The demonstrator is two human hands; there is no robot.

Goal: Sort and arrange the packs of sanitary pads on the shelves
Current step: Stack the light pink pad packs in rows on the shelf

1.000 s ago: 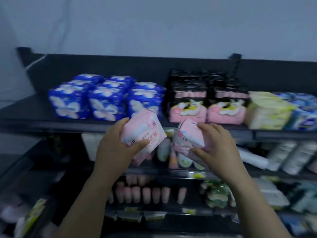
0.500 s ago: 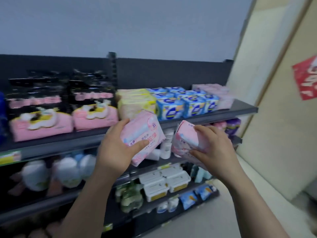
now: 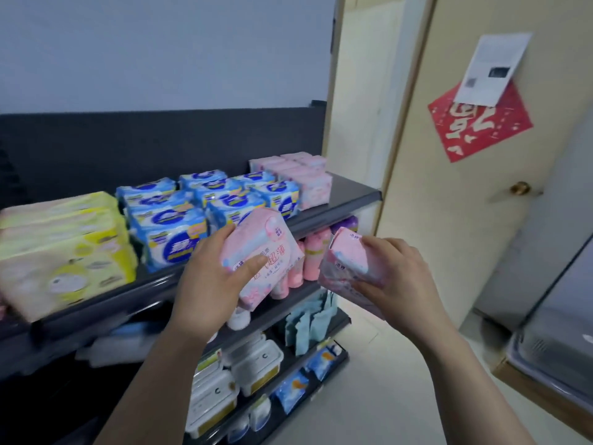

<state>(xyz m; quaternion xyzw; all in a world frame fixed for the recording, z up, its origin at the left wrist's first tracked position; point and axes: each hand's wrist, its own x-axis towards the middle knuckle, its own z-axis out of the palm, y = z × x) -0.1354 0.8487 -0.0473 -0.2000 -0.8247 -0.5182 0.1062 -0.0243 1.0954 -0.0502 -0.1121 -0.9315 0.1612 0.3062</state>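
My left hand [image 3: 211,277] grips a pink pack of pads [image 3: 269,252], thumb across its printed front, just in front of the top shelf's edge [image 3: 340,208]. My right hand [image 3: 398,277] holds a second pink pack [image 3: 345,261], tilted with its end facing me, to the right of the first. On the top shelf stand yellow packs [image 3: 64,252] at the left, blue-and-white packs [image 3: 199,213] in the middle and a group of matching pink packs [image 3: 298,176] at the far right end.
A bare strip of shelf lies beside the pink group at the right end. Lower shelves carry pink bottles [image 3: 313,255], teal sachets [image 3: 308,322] and white tubs [image 3: 231,377]. A cream door [image 3: 449,203] with a red paper square stands to the right; a grey appliance [image 3: 558,332] sits at far right.
The view has swung right along the shelf, from the dark-blue and black-pink packs to the shelf's right end and the door. Both hands keep holding their pink packs in front of me.
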